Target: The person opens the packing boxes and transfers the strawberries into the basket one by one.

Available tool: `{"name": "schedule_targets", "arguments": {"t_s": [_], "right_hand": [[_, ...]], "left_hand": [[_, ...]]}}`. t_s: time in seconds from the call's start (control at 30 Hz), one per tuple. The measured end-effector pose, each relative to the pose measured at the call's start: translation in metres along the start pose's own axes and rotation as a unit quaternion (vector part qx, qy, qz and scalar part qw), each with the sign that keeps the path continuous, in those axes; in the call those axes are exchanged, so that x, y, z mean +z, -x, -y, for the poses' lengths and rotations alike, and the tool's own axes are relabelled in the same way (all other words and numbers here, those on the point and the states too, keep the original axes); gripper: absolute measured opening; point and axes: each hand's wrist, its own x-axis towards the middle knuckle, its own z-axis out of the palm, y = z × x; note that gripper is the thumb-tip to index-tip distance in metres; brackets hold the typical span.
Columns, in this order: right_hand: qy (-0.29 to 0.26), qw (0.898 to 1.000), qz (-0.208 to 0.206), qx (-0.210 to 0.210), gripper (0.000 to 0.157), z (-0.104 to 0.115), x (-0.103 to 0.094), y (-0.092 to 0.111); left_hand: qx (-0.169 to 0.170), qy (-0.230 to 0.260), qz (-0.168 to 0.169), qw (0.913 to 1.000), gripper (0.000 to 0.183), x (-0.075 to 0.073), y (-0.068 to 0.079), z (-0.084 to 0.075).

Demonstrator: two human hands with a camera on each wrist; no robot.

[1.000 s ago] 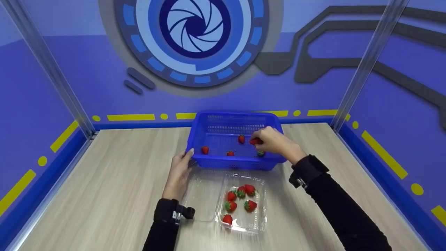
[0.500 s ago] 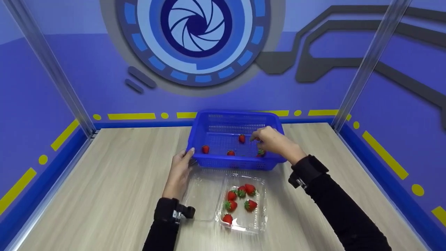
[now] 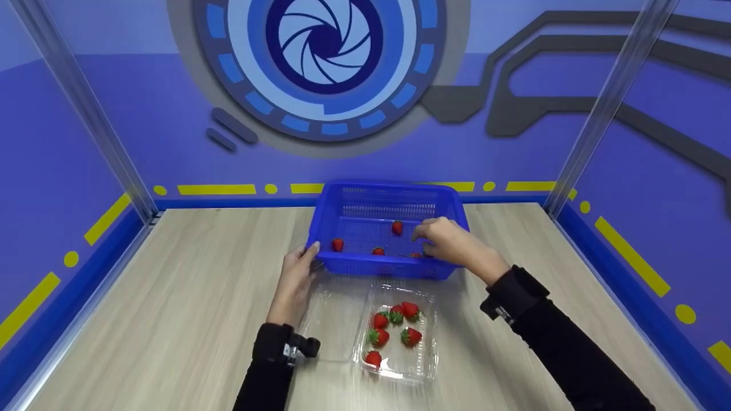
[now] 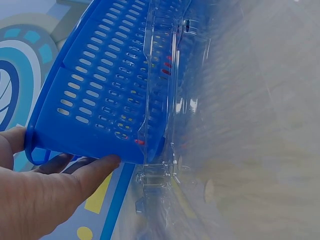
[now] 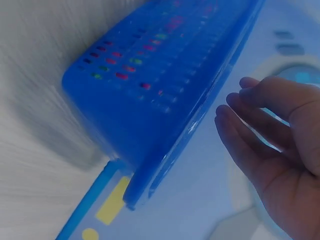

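At its left front corner, the blue plastic basket [image 3: 382, 267] is gripped by my left hand [image 3: 294, 282], thumb over the rim and fingers against the outer wall in the left wrist view. My right hand [image 3: 454, 244] hangs over the basket's right side, fingers loosely bent. No object shows between those fingers [image 5: 235, 130] in the right wrist view. Inside the basket lie a strawberry [image 3: 337, 245] at left, one [image 3: 378, 251] near the front wall and one [image 3: 397, 227] farther back. Another strawberry [image 3: 416, 255] is partly hidden beneath my right hand.
In front of the basket lies a clear plastic clamshell [image 3: 400, 361], its lid [image 3: 331, 331] folded out to the left. Several strawberries [image 3: 410, 337] with green leaves sit in its right half. A purple-blue panel wall [image 3: 228, 165] stands behind the basket.
A second ago my right hand held a strawberry over the basket; it has let go of it. The hand has since moved slightly toward the front rim. My left hand keeps its grip.
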Motion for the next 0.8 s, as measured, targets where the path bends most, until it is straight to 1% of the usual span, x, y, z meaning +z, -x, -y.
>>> {"name": "schedule_targets", "arguments": {"t_s": [0.1, 0.17, 0.23, 0.3, 0.37, 0.43, 0.5, 0.57, 0.67, 0.8], "right_hand": [[0.009, 0.999, -0.035, -0.02, 0.025, 0.017, 0.001, 0.008], [-0.003, 0.999, -0.05, -0.019, 0.026, 0.033, 0.003, 0.014], [-0.026, 0.998, -0.052, -0.014, 0.027, 0.05, 0.007, 0.02], [-0.049, 0.998, -0.035, -0.012, 0.026, 0.069, 0.013, 0.026], [-0.071, 0.997, 0.001, -0.016, 0.026, 0.086, 0.021, 0.032], [-0.079, 0.996, 0.041, -0.029, 0.025, 0.102, 0.03, 0.038], [-0.077, 0.994, 0.07, -0.046, 0.025, 0.114, 0.038, 0.043], [-0.068, 0.992, 0.082, -0.069, 0.023, 0.123, 0.045, 0.046], [-0.057, 0.99, 0.084, -0.098, 0.021, 0.133, 0.054, 0.048], [-0.06, 0.988, 0.091, -0.111, 0.025, 0.141, 0.065, 0.048]], "left_hand": [[-0.002, -0.002, -0.001, 1.0, 0.055, 0.0, -0.001, 0.0], [-0.004, 0.003, -0.003, 1.0, 0.055, 0.0, -0.001, -0.001], [-0.005, 0.0, -0.005, 1.0, 0.056, 0.0, -0.001, -0.001], [-0.004, -0.003, -0.006, 1.0, 0.056, 0.0, 0.0, -0.001], [-0.003, -0.003, -0.006, 1.0, 0.056, 0.0, 0.0, -0.001], [-0.001, -0.006, -0.006, 1.0, 0.056, 0.001, 0.0, -0.001], [-0.001, -0.009, -0.007, 0.9999, 0.055, 0.001, -0.001, -0.001], [-0.003, -0.009, -0.008, 0.9999, 0.055, 0.001, -0.001, -0.001], [-0.006, -0.014, -0.014, 0.9998, 0.055, 0.001, -0.002, -0.001], [-0.006, -0.015, -0.013, 0.9998, 0.055, 0.001, -0.001, 0.001]]}}
